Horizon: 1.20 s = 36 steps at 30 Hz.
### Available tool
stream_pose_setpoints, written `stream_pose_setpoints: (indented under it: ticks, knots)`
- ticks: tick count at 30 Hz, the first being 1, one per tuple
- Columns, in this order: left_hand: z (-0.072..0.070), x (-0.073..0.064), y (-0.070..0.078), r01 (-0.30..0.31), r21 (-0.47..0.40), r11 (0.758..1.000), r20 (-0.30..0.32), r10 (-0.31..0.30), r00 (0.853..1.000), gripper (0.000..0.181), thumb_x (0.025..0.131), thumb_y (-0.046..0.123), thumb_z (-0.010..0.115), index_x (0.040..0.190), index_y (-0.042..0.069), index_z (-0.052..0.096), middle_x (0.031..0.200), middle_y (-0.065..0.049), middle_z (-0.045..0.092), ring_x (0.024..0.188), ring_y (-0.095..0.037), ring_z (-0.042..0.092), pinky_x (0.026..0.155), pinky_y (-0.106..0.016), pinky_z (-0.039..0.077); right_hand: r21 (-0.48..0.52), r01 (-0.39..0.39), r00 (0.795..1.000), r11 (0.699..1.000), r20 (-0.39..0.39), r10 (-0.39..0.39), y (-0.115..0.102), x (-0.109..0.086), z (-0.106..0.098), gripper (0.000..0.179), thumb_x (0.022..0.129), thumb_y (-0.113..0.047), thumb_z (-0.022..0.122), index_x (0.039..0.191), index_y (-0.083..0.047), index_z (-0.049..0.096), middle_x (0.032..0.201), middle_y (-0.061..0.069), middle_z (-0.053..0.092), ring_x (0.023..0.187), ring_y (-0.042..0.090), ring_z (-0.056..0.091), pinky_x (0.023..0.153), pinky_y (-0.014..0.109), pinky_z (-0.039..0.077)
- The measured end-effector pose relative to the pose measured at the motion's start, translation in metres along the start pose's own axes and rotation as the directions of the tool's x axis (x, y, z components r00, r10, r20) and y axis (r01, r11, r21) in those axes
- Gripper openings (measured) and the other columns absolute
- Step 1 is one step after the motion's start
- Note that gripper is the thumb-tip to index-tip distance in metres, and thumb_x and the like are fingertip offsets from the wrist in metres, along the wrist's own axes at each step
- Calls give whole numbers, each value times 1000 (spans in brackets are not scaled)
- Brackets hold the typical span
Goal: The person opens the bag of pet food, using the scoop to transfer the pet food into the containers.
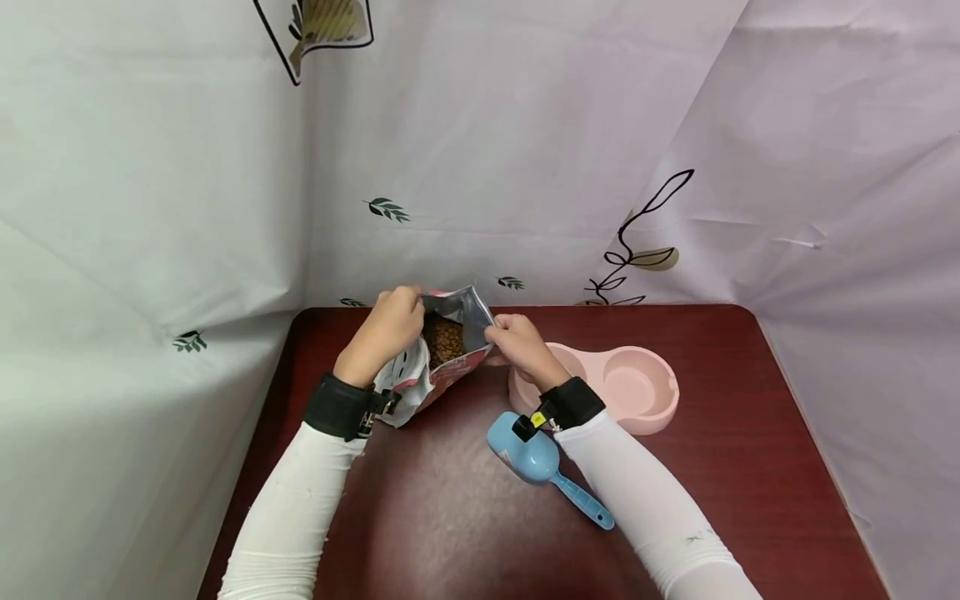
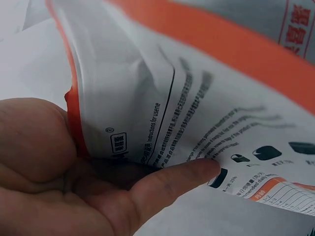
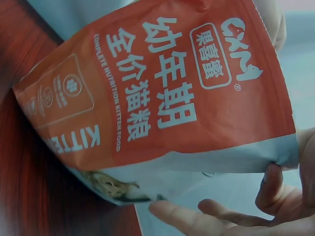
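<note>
The left hand [image 1: 386, 329] and right hand [image 1: 525, 346] clamp their fingers on opposite edges of an open-topped bag [image 1: 454, 377], brown kibble [image 1: 444, 340] inside, at the far left of the worktop [image 1: 750, 467], near a two-cup pink bowl [image 1: 651, 423] and blue scoop [image 1: 537, 458].

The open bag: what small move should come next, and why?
Probably the right hand should let go of the bag and reach for the blue scoop. The bag is open with brown food showing inside, the scoop lies unheld near the pink bowl, and the left hand also grips the bag, so it could likely steady it alone.
</note>
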<state>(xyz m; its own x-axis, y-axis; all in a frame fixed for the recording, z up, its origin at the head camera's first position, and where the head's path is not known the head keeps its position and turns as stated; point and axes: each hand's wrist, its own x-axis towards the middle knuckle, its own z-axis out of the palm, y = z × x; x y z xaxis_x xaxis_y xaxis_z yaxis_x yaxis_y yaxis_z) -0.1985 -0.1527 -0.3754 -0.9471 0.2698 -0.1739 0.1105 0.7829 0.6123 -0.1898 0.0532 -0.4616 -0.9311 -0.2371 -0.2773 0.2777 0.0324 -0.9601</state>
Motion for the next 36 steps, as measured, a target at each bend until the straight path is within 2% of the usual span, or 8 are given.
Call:
stream_pose_setpoints:
  ticks: [8,10,13,15,18,22,29,36]
  knots:
    - [9,-2,6,-11,0,1000,5,11,1000,47,105,16,25,146,-4,39,61,-6,38,39,-14,22,42,-29,29,-177,-18,999,984,-33,12,10,-13,-15,16,88,-7,47,75,-4,38,77,10,33,74,27,49,66,41,53]
    - [12,-2,8,-11,-2,1000,1,11,1000,47,104,16,27,145,-4,40,63,-7,40,39,-13,22,42,-29,29,-144,-27,1000,989,4,28,12,-15,-17,7,90,-7,44,91,0,45,87,13,43,81,28,51,72,47,54]
    - [17,-2,10,8,0,1000,7,-8,1000,49,104,20,29,147,-3,37,62,-7,39,39,-14,22,42,-29,29,42,-64,988,997,140,58,16,-16,-16,43,92,-6,37,135,2,36,128,24,44,114,37,51,92,61,47]
    - [20,-1,11,44,2,999,23,-44,999,52,103,23,31,149,-1,34,65,-8,42,43,-19,26,44,-32,30,205,-129,967,970,245,76,20,-15,-14,60,93,-3,32,151,-4,18,148,28,29,132,43,39,98,67,39]
    - [27,0,11,58,40,998,71,-61,996,54,104,27,29,150,-1,31,93,-19,61,71,-30,55,59,-40,42,380,-240,933,893,346,104,27,-12,-12,60,90,1,27,148,-6,18,155,30,19,137,48,28,100,71,33]
    - [34,1,13,17,66,998,100,-24,995,53,106,26,23,142,-8,41,144,-28,44,112,-41,53,82,-48,42,471,-300,920,829,373,121,38,-10,-9,43,82,1,29,124,1,34,152,35,23,135,52,28,103,70,30]
    - [34,1,15,1,99,995,43,-6,999,51,107,24,24,145,-8,36,151,-26,37,82,-38,56,68,-46,44,617,-220,927,756,373,-36,52,-3,3,88,68,6,26,155,0,9,156,32,15,139,47,19,109,64,25]
    - [25,5,5,-55,164,985,21,52,998,44,106,18,28,134,-11,46,116,-29,59,80,-32,56,70,-42,45,713,-207,928,670,359,-95,67,12,28,93,67,13,18,157,-8,7,160,25,9,143,42,13,113,62,13]
